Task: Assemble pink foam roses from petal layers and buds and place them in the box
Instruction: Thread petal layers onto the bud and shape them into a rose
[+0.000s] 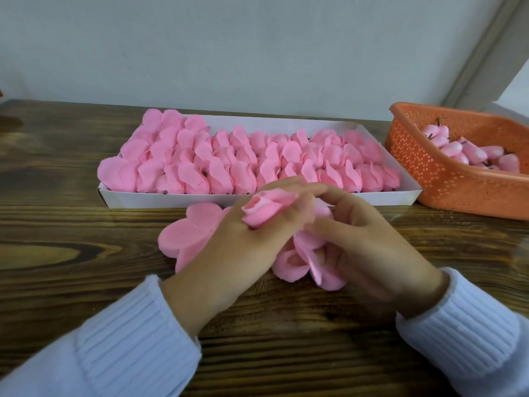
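Wooden surface [86, 230]: carries everything.
White box [157, 199], far side: packed with finished roses [257, 156].
Orange basket [429, 179], right: spare buds.
Petal-layer stack [183, 236]: beneath left hand [226, 247], which grips a bud [269, 210].
Right hand [366, 245]: pinches a petal layer [297, 262].
Advice: centre the bud before seating it.

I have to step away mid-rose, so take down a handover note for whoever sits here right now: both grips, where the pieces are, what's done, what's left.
The left grip holds a bud above the table.
The right grip pinches loose petal layers just below the bud. The two seem not yet joined.
A stack of flat petal layers lies under the left grip, in front of the white box.
More spare buds sit in the orange basket, right of the box.
Done: the box looks packed with rows of roses.
Left: finish this rose and find it a spot in the box.
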Demonstrator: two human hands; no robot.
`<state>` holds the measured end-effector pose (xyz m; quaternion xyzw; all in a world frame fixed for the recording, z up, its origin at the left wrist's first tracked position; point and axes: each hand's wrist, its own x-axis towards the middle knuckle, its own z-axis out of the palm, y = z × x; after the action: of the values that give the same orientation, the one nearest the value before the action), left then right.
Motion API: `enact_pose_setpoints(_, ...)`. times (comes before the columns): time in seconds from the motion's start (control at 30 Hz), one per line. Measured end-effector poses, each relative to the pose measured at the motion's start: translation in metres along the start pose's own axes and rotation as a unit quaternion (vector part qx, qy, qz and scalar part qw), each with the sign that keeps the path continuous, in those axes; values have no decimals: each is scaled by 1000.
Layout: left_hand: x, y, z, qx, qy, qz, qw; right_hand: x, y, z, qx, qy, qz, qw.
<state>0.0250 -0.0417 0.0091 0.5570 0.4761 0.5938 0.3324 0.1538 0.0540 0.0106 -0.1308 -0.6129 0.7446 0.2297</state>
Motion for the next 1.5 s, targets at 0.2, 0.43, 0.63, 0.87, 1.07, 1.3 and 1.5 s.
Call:
enact_pose_setpoints(0.2, 2, -7, -2, -71, 108, -70, 989, -1, -4, -3, -229, 118, -106, 960)
enact_pose_setpoints(0.43, 1, 1, 4, -71, 138, -83, 984, -3, -3, 1, -340, 141, -184, 911)
enact_pose_setpoints(0.63, 3, -9, -2, -73, 143, -131, 978, -4, -2, 1, -335, 123, -204, 912)
enact_pose_setpoints(0.87, 4, -9, -2, -115, 153, -142, 971, -4, -3, 4, -344, 89, -246, 902)
enact_pose_setpoints(1.07, 7, -8, -3, -189, 143, -168, 957, -5, -1, 3, -313, 90, -230, 917)
enact_pose_setpoints(1.3, 8, -4, -1, -287, 107, -199, 931, -4, 0, 1, -283, 87, -213, 931)
enact_pose_setpoints(1.5, 9, -5, -5, -323, 79, -202, 921, -5, 1, 1, -272, 97, -205, 935)
